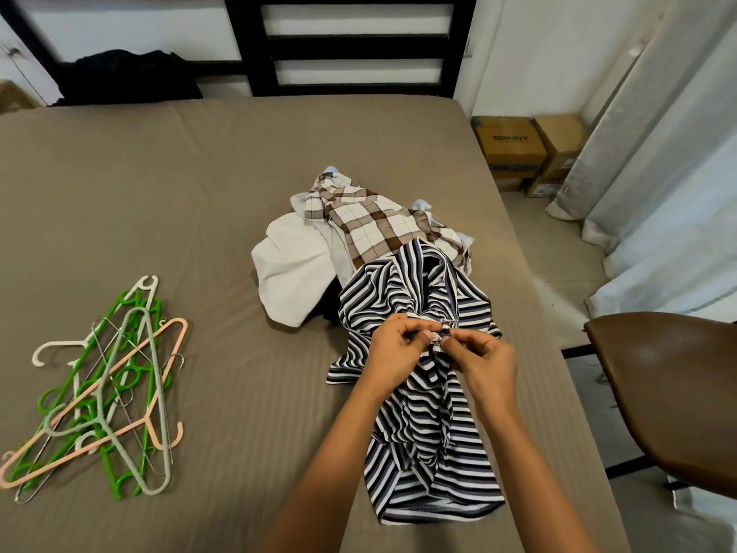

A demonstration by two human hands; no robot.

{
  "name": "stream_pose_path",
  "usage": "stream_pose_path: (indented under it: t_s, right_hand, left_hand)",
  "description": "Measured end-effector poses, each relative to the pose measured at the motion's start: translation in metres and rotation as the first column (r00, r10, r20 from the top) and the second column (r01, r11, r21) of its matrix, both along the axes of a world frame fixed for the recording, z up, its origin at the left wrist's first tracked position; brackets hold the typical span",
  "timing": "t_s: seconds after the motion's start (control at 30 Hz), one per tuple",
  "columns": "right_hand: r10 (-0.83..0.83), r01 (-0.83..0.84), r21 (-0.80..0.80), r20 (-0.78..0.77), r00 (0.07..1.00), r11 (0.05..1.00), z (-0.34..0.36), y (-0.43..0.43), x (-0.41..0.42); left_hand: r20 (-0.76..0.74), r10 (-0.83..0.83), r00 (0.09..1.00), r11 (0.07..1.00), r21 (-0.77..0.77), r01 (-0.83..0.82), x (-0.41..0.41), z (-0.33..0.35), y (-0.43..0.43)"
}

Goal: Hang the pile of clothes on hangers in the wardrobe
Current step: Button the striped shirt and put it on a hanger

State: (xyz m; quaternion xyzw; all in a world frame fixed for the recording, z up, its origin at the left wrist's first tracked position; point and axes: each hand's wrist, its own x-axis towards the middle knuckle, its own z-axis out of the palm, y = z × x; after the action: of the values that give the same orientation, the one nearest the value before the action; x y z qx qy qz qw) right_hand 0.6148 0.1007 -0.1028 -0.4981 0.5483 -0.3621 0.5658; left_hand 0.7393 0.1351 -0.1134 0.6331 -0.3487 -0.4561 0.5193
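Both hands are working the black-and-white striped knit garment: left hand and right hand are each pinching a small bunch of its fabric between thumb and fingertips, the two pinches sitting almost against each other at mid-garment. Garment is lying lengthwise on the taupe-sheeted bed, close to the right edge, its far end overlapping the pile of clothes. Pile is sitting mid-bed just beyond the hands: brown-and-white plaid shirt is lying on top, crumpled white cloth is spreading out to its left, pale blue fabric is peeking out from under it. Tangled heap of plastic and wire hangers in green, peach, white and grey-green is lying well apart on the left of the same sheet. Black slatted headboard is standing at the far end, with a black cloth bunching against it. Off the bed on the right, brown chair seat is sitting near the corner, two cardboard boxes are resting on the floor, pale curtains are hanging
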Motion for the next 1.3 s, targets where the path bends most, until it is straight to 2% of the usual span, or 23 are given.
stream_pose_path:
  t_s: [0.17, 0.27, 0.37, 0.6, 0.9, 1.03, 1.17, 1.3]
  right_hand:
    - [0.074, -0.092, -0.095, -0.180, 0.981, 0.991, 0.000, -0.005, -0.002]
    - [0.098, -0.139, -0.131, -0.283, 0.954, 0.981, -0.001, -0.006, -0.002]
    - [0.130, -0.181, -0.134, -0.323, 0.938, 0.974, 0.000, -0.006, -0.001]
    - [0.165, -0.203, -0.128, -0.264, 0.950, 0.971, 0.005, -0.002, 0.001]
    - [-0.019, -0.043, -0.228, -0.267, 0.963, 0.973, 0.003, 0.015, 0.009]
    - [0.027, -0.052, -0.139, -0.178, 0.984, 0.989, 0.003, 0.009, 0.007]
    - [-0.022, 0.013, 0.115, 0.075, 0.997, 0.993, 0.005, 0.002, 0.009]
    - [0.016, -0.016, 0.056, 0.006, 1.000, 0.998, 0.002, 0.001, 0.007]
  left_hand:
    - [-0.131, -0.015, 0.991, 1.000, -0.020, 0.012, 0.004, -0.001, -0.003]
    - [-0.150, -0.037, 0.988, 0.999, -0.010, 0.036, 0.006, -0.001, -0.004]
    - [-0.140, -0.027, 0.990, 1.000, 0.004, 0.028, 0.006, -0.003, -0.005]
    - [-0.104, 0.044, 0.994, 0.999, 0.020, -0.043, 0.003, -0.005, -0.004]
    - [-0.049, 0.076, 0.996, 0.997, 0.002, -0.076, -0.001, -0.006, -0.002]
    - [-0.153, 0.105, 0.983, 0.994, 0.009, -0.105, 0.000, -0.003, 0.002]
    - [-0.160, 0.102, 0.982, 0.995, 0.003, -0.103, -0.001, 0.001, 0.004]
    - [-0.161, 0.162, 0.973, 0.987, 0.046, -0.157, -0.003, 0.000, 0.004]
